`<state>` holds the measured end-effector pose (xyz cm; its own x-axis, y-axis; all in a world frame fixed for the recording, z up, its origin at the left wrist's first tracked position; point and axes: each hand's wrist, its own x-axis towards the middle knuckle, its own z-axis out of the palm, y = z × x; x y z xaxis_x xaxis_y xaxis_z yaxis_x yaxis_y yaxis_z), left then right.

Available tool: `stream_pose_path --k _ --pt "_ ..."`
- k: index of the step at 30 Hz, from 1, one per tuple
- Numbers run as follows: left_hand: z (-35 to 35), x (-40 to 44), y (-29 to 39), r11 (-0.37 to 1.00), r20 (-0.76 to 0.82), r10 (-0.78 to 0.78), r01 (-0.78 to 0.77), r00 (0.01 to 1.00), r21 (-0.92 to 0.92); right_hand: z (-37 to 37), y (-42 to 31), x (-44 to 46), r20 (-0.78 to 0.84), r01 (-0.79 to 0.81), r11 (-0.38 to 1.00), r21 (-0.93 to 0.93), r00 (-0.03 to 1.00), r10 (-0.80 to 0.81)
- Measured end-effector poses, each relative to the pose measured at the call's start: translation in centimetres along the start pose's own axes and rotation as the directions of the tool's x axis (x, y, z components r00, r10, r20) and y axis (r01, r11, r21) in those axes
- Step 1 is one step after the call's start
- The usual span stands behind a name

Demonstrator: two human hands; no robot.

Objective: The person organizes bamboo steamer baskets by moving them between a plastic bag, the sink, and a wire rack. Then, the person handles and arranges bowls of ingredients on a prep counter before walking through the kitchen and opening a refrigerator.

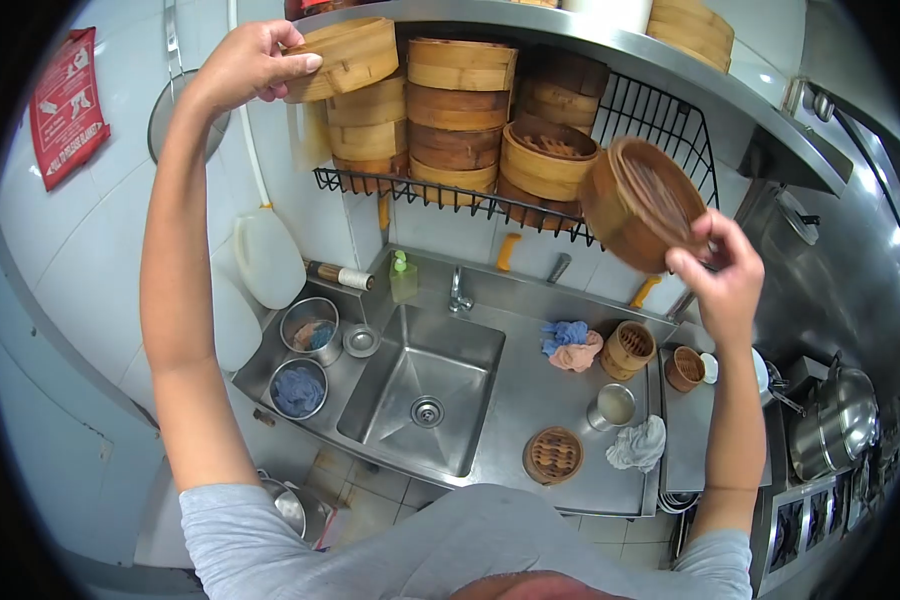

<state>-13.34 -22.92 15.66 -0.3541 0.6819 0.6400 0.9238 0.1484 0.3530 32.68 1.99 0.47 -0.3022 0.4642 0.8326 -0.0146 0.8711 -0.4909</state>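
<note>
Leaning up-left from right hand: bamboo steamer, edge gripped.

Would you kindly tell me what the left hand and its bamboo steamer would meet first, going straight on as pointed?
The left hand and its gripped steamer would probably meet the neighbouring stack's top bamboo steamer first, though depth is unclear.

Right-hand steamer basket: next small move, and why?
I'd probably level the tilted basket with the right hand: it leans steeply, the grip is only near its lower edge, and the left hand is busy with another basket at the top of the leftmost stack.
</note>
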Motion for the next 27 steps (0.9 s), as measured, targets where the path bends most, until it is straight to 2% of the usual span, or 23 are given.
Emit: stream_pose_path --k 2,4,6,8,10,13,16,20,24,27 --pt "-0.2 0.1 -0.3 0.999 0.025 -0.034 0.034 0.999 0.006 1.4 -0.5 2.9 0.002 -0.015 0.993 -0.120 1.000 0.016" --pt "0.5 0.7 -0.5 0.998 0.053 -0.055 0.055 0.997 0.015 3.6 -0.6 5.7 -0.007 0.088 0.986 -0.141 0.996 -0.090" --pt "0.9 1.7 -1.0 0.997 0.057 -0.072 0.070 0.996 0.042 5.2 -1.0 8.3 0.051 0.026 0.962 -0.271 0.999 -0.013" --pt "1.7 3.4 -2.0 0.996 0.024 -0.051 0.049 0.998 0.071 7.4 0.4 10.7 0.071 -0.011 0.957 -0.289 0.997 0.033" --pt "2.8 5.3 -3.5 0.996 -0.023 -0.003 0.005 1.000 0.085 9.4 0.5 11.9 0.101 0.011 0.868 -0.496 0.994 0.045" --pt "5.5 8.1 -6.3 0.978 -0.046 0.053 -0.042 0.998 0.205 11.3 2.0 12.6 0.096 -0.032 0.881 -0.472 0.991 0.088" --pt "8.3 9.8 -9.3 0.929 -0.184 0.185 -0.111 0.965 0.353 11.9 2.1 12.3 0.075 -0.024 0.875 -0.483 0.995 0.068" --pt "8.5 9.9 -9.5 0.993 -0.143 0.029 -0.013 0.989 0.114 11.9 2.3 11.9 0.079 0.023 0.863 -0.505 0.997 0.020" --pt "8.6 9.0 -9.3 0.982 -0.193 0.088 -0.053 0.977 0.180 12.2 2.5 11.0 0.072 0.135 0.782 -0.609 0.991 -0.115" --pt "8.4 5.7 -5.9 0.939 -0.371 0.258 -0.140 0.892 0.315 13.2 3.3 10.1 0.055 0.170 0.762 -0.625 0.983 -0.174"
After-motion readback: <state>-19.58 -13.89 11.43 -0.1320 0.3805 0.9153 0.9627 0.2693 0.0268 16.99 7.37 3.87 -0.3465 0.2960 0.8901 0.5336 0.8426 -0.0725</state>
